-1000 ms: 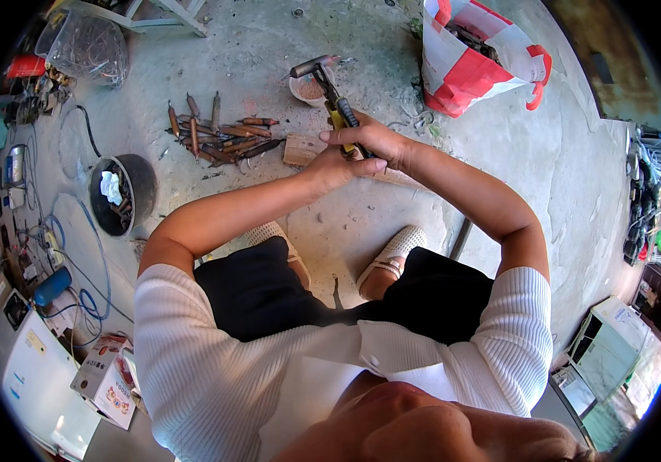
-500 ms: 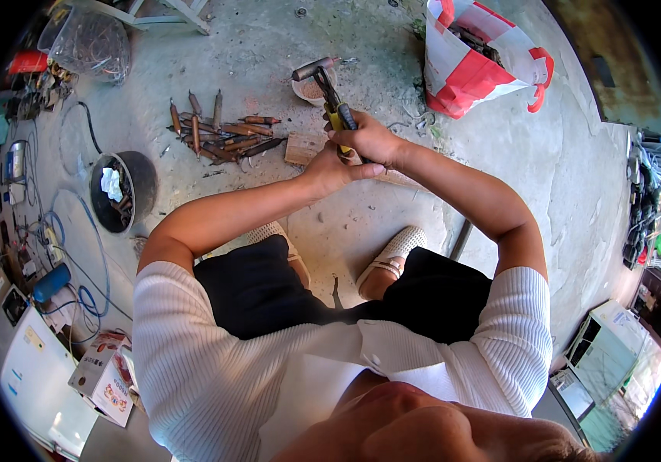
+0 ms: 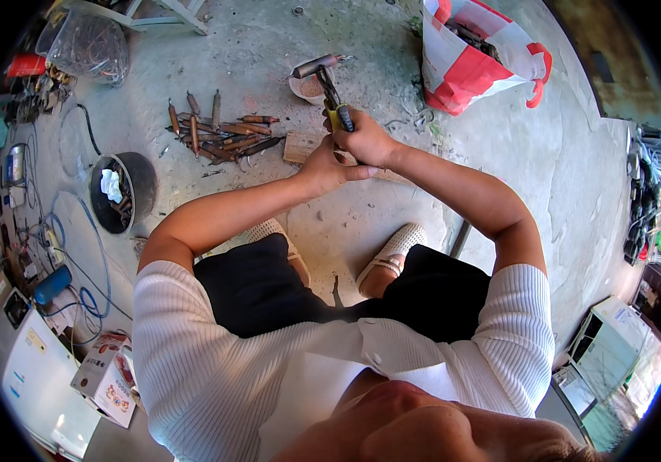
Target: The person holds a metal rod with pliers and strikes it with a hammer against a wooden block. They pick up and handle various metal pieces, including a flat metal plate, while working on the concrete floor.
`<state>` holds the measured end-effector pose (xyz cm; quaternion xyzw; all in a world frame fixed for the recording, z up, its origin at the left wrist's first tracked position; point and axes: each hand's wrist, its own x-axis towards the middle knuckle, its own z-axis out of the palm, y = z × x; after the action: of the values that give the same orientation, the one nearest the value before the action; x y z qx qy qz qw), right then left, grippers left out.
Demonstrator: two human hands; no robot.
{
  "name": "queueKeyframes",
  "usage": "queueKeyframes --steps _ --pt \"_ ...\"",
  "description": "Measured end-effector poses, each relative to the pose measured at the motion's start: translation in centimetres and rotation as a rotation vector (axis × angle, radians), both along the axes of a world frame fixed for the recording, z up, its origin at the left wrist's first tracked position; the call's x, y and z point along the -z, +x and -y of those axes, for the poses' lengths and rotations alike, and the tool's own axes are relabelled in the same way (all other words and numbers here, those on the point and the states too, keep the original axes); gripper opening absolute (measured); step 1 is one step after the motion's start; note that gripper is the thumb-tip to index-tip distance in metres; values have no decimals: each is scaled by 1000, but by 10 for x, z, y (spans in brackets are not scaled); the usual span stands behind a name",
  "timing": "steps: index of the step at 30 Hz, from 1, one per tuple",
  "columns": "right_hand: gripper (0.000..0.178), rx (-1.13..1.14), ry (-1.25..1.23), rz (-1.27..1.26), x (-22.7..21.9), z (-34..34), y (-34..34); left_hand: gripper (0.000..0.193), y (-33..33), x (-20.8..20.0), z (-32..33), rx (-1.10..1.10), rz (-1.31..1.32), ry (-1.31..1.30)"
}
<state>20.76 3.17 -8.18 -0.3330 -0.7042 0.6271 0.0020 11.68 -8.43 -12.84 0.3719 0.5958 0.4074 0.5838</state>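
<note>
Where pliers [image 3: 329,88] end beyond the right hand [image 3: 366,142], a tube [image 3: 315,66] sits crosswise.

the pliers [image 3: 329,88] show dark metal at the head and yellow and black plastic-looking grips. the tube [image 3: 315,67] is dull brown metal; the loose tubes [image 3: 226,138] look matt, coppery and tarnished. the block [image 3: 299,146] is bare wood, the bowl [image 3: 295,91] pale plastic. the floor [image 3: 492,146] is rough, stained concrete. the bag [image 3: 461,77] has a slightly shiny plastic skin; the bucket [image 3: 144,189] is dark, smooth plastic. the shirt [image 3: 199,346] is ribbed knit, the trousers [image 3: 249,300] matt black cloth, the carton [image 3: 103,377] printed cardboard.
</note>
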Motion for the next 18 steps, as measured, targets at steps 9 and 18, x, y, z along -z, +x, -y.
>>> queueKeyframes --steps 9,18 --pt "30 -4 32 120 15 6 2 66 4 23 7 13 -155 -42" --pt "42 177 -40 -27 58 12 10 92 2 25 -3 144 168 -156"
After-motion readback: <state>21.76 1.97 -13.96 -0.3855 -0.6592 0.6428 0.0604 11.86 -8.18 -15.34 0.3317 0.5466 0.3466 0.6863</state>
